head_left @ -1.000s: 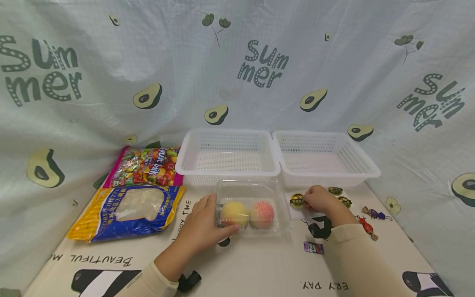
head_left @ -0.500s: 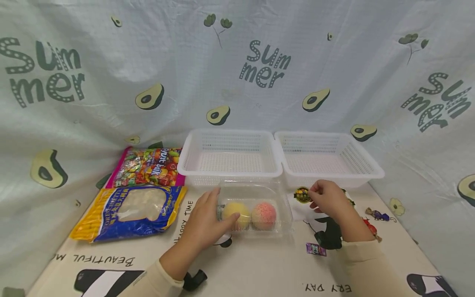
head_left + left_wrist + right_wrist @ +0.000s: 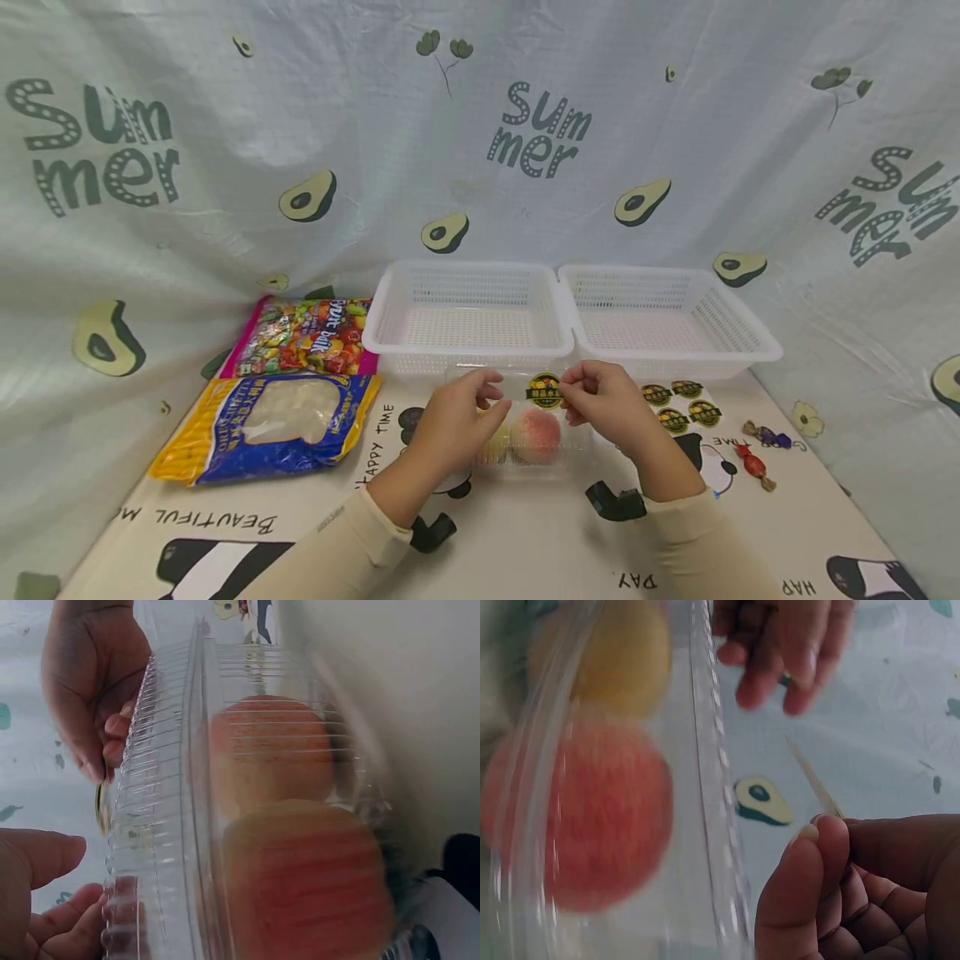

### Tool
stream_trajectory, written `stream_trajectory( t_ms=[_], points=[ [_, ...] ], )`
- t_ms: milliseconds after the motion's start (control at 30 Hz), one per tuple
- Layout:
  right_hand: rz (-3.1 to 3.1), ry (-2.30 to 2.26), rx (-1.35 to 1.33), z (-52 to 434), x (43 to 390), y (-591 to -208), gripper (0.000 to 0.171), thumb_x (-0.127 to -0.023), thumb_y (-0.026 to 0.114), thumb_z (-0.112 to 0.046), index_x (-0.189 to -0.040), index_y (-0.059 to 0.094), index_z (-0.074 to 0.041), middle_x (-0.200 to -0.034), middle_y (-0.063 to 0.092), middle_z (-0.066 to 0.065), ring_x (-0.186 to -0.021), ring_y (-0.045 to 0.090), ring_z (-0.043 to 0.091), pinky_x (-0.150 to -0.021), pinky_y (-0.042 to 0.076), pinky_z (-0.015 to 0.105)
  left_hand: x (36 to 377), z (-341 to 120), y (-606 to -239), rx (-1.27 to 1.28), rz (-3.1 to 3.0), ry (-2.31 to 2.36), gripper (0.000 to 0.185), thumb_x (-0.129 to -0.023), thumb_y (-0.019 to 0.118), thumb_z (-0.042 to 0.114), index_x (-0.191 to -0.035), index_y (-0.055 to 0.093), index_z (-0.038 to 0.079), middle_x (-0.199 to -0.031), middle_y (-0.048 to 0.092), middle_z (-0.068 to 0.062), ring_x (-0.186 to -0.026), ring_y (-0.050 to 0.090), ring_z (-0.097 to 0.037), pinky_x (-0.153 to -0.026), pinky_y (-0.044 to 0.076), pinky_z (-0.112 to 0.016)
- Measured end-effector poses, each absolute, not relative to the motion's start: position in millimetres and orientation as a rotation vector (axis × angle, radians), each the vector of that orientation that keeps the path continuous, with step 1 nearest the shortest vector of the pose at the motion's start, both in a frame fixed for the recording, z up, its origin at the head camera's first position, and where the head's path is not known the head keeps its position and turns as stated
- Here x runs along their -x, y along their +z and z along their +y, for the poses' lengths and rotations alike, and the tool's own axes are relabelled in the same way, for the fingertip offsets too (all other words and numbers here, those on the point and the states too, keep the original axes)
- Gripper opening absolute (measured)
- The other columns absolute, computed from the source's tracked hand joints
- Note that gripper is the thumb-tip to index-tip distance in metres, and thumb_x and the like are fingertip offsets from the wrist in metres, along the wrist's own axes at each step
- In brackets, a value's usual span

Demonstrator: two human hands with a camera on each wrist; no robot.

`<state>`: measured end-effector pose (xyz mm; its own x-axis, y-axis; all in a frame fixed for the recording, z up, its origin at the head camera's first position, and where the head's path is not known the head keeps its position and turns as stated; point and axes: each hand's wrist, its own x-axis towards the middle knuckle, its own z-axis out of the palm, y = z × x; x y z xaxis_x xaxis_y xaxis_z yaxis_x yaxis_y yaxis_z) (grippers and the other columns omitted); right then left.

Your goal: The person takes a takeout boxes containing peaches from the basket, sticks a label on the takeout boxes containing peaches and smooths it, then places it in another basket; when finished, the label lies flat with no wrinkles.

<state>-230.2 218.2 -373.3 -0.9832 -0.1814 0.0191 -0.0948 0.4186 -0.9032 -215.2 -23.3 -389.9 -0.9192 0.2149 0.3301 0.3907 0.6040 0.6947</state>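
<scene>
near the front, two hands meet over a clear box [image 3: 525,433] in the middle of the table [image 3: 525,550]. the box lies long from left to right, with a yellow fruit [image 3: 495,442] on the left and a pink fruit [image 3: 534,435] on the right inside it.

the right hand [image 3: 603,404] pinches a round sticker [image 3: 545,390] by its right edge. the sticker hangs just over the far part of the box lid, a little left of that hand. the left hand [image 3: 457,421] is just left of the sticker, its fingers bent and open, holding nothing; it is over the left end of the box. both hands are close to the sticker, but only the right one has it.

to the right lie more stickers [image 3: 678,404] and some candies [image 3: 753,462]. to the left are two snack bags [image 3: 270,421].

farther back stand two white baskets [image 3: 465,321], side by side.
</scene>
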Motion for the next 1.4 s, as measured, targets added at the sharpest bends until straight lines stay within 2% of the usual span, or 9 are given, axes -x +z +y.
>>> stream_trajectory(
  t_ms=[167,367,500,667,867,1133,1400],
  points=[
    [2.510,-1.673,0.290,201,236,-380,0.017,-0.101,0.065,-0.013,-0.105,0.064,0.003,-0.085,0.068,0.014,-0.071,0.066,0.019,-0.066,0.061,0.032,225,-17,-388,0.476,-2.637,-1.263,0.016,-0.096,0.070,0.024,-0.109,0.071,0.015,-0.090,0.076,0.005,-0.079,0.066,-0.009,-0.071,0.053,-0.031],
    [2.492,-1.676,0.205,190,243,-381,0.017,-0.099,0.067,-0.014,-0.107,0.060,0.000,-0.085,0.071,0.017,-0.069,0.067,0.017,-0.065,0.060,0.032,231,-17,-387,0.422,-2.639,-1.307,0.013,-0.094,0.070,0.019,-0.106,0.068,0.015,-0.081,0.074,0.007,-0.065,0.060,-0.006,-0.063,0.051,-0.029],
    [2.491,-1.663,0.181,184,247,-380,0.016,-0.096,0.068,-0.009,-0.105,0.057,0.001,-0.081,0.072,0.016,-0.066,0.068,0.015,-0.063,0.061,0.032,234,-17,-388,0.414,-2.634,-1.242,0.006,-0.093,0.070,0.018,-0.098,0.069,0.016,-0.080,0.073,0.007,-0.069,0.062,-0.008,-0.064,0.051,-0.029],
    [2.532,-1.559,0.194,179,251,-383,0.010,-0.093,0.068,-0.005,-0.098,0.065,0.004,-0.078,0.071,0.010,-0.065,0.069,0.014,-0.062,0.061,0.031,237,-16,-392,0.440,-2.698,-1.100,0.004,-0.093,0.072,0.019,-0.093,0.073,0.015,-0.084,0.074,0.004,-0.078,0.065,-0.011,-0.068,0.053,-0.029],
    [2.610,-1.420,0.172,175,254,-385,0.007,-0.091,0.068,-0.005,-0.090,0.069,0.002,-0.074,0.071,0.008,-0.064,0.068,0.015,-0.061,0.059,0.031,238,-13,-397,0.480,-2.772,-0.942,0.005,-0.091,0.074,0.018,-0.093,0.074,0.014,-0.082,0.072,0.007,-0.072,0.061,-0.008,-0.064,0.050,-0.025],
    [2.739,-1.210,0.218,173,256,-384,0.007,-0.082,0.070,-0.004,-0.075,0.069,-0.004,-0.065,0.066,0.003,-0.058,0.060,0.013,-0.053,0.051,0.027,240,-10,-399,0.509,-2.812,-0.773,0.008,-0.090,0.075,0.019,-0.083,0.076,0.014,-0.070,0.066,0.008,-0.068,0.058,-0.011,-0.063,0.049,-0.028],
    [2.673,-1.117,0.208,180,253,-377,0.012,-0.085,0.077,-0.009,-0.077,0.070,-0.004,-0.067,0.066,0.005,-0.060,0.063,0.015,-0.057,0.057,0.030,240,-10,-398,0.519,-2.838,-0.766,0.010,-0.088,0.077,0.024,-0.084,0.077,0.014,-0.067,0.061,0.008,-0.065,0.054,-0.012,-0.059,0.045,-0.028]
  ],
)
